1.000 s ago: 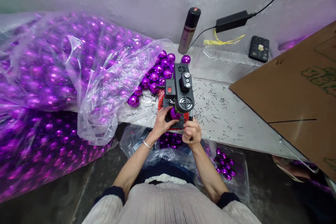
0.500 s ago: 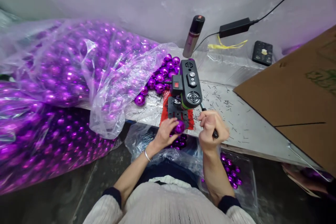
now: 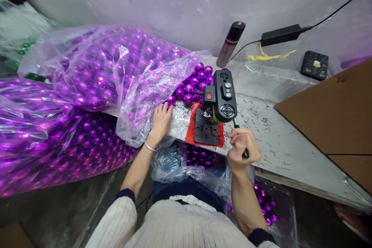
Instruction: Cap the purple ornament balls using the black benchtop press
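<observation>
Grey wall (image 3: 162, 4) at twelve o'clock; beneath, white worktop (image 3: 276, 139) strewn with dark slivers. Black hand press (image 3: 225, 97), on red sheet (image 3: 190, 126). Right hand (image 3: 243, 146), at press's five o'clock: fist closed tight around lever handle (image 3: 245, 154). Left hand (image 3: 162, 120), at eight o'clock: fingers slightly parted, tips at near edge of purple balls (image 3: 188, 98); hold on any ball impossible to tell. Purple balls: heaped at press's ten o'clock, beside clear plastic bag (image 3: 139, 112) of more. Cardboard (image 3: 325, 112): three o'clock.
</observation>
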The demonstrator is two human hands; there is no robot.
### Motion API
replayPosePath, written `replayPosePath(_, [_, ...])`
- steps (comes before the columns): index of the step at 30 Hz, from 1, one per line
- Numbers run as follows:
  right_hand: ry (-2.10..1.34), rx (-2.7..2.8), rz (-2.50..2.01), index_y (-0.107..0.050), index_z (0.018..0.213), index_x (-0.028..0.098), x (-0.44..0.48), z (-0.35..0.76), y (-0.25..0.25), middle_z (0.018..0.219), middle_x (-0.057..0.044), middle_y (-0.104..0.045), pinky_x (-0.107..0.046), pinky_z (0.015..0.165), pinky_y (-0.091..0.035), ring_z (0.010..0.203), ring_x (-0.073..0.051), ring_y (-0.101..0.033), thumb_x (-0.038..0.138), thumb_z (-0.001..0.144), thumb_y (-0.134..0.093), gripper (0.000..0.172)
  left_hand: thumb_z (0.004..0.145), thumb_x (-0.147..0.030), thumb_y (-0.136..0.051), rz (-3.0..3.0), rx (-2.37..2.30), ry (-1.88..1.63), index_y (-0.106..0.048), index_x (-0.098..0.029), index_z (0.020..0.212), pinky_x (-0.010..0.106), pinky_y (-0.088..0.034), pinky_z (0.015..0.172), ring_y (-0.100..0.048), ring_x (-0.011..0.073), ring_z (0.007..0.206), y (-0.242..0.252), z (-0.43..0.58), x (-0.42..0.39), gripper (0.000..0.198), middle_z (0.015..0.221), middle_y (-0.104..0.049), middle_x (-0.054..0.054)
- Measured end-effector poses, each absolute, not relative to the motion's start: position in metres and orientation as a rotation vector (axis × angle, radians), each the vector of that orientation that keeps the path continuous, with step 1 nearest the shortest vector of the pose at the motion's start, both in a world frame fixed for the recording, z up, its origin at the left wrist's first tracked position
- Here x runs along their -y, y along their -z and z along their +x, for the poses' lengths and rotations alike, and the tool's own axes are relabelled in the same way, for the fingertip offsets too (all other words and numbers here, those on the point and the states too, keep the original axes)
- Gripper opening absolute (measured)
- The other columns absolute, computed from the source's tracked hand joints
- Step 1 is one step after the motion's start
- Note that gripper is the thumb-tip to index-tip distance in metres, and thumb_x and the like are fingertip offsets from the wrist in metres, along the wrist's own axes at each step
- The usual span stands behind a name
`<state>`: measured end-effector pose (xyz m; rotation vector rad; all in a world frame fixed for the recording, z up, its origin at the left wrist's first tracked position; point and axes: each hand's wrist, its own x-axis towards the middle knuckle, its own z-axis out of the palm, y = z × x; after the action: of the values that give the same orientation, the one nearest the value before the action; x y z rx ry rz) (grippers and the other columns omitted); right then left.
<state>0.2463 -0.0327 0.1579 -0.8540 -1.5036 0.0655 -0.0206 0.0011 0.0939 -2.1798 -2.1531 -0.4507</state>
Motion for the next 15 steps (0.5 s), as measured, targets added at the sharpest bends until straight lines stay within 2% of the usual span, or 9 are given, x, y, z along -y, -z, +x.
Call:
replayPosePath(2, [-0.064, 1.510, -0.852, -0.048, 0.064, 0.021, 0.033, 0.247, -0.157, 0.059, 0.003, -0.053, -0.029, 0.058, -0.040, 0.062, -0.013, -0.060, 0.012, 0.097, -0.050, 0.034, 0.093, -0.002, -0.040, -2.202, 2.175, 0.232, -0.058, -0.012, 0.140, 0.054, -0.049, 0.103, -0.056, 0.0367, 0.130, -0.100, -0.030, -0.014, 0.051, 0.144, -0.058, 0.024])
replayPosePath(4, [-0.060, 1.515, -0.839, -0.047, 0.064, 0.021, 0.033, 0.246, -0.157, 0.057, 0.004, -0.051, -0.029, 0.058, -0.040, 0.062, -0.013, -0.060, 0.011, 0.096, -0.049, 0.034, 0.091, 0.000, -0.039, -2.217, 2.204, 0.162, -0.058, -0.013, 0.139, 0.052, -0.050, 0.102, -0.058, 0.0359, 0.127, -0.102, -0.034, -0.019, 0.053, 0.141, -0.059, 0.024])
replayPosePath(7, [-0.065, 1.511, -0.835, -0.047, 0.064, 0.021, 0.033, 0.245, -0.160, 0.057, 0.004, -0.051, -0.029, 0.058, -0.040, 0.062, -0.013, -0.060, 0.011, 0.097, -0.048, 0.034, 0.091, -0.010, -0.056, -2.257, 2.285, 0.462, -0.059, -0.016, 0.136, 0.051, -0.051, 0.104, -0.059, 0.0352, 0.127, -0.100, -0.035, -0.016, 0.046, 0.139, -0.060, 0.021])
replayPosePath(10, [-0.070, 1.493, -0.847, -0.047, 0.064, 0.021, 0.033, 0.243, -0.166, 0.057, 0.003, -0.050, -0.029, 0.057, -0.039, 0.062, -0.013, -0.059, 0.011, 0.097, -0.048, 0.035, 0.084, -0.033, -0.077, -2.232, 2.453, 1.353, -0.059, -0.019, 0.134, 0.047, -0.052, 0.105, -0.063, 0.0310, 0.122, -0.095, -0.021, -0.006, 0.055, 0.134, -0.065, 0.015])
replayPosePath(13, [-0.095, 1.466, -0.873, -0.047, 0.064, 0.021, 0.032, 0.240, -0.174, 0.060, 0.002, -0.052, -0.029, 0.057, -0.039, 0.061, -0.012, -0.057, 0.012, 0.098, -0.048, 0.035, 0.080, -0.050, -0.079, -1.861, 2.611, 2.506, -0.062, -0.020, 0.128, 0.041, -0.056, 0.100, -0.070, 0.0246, 0.111, -0.085, 0.011, 0.006, 0.058, 0.124, -0.072, 0.011])
replayPosePath(15, [-0.117, 1.451, -0.886, -0.047, 0.065, 0.021, 0.031, 0.239, -0.178, 0.062, 0.002, -0.054, -0.029, 0.057, -0.039, 0.061, -0.012, -0.057, 0.013, 0.099, -0.048, 0.035, 0.077, -0.054, -0.080, -1.538, 2.660, 3.013, -0.065, -0.019, 0.122, 0.039, -0.056, 0.099, -0.072, 0.0228, 0.106, -0.078, 0.036, 0.013, 0.059, 0.119, -0.074, 0.010])
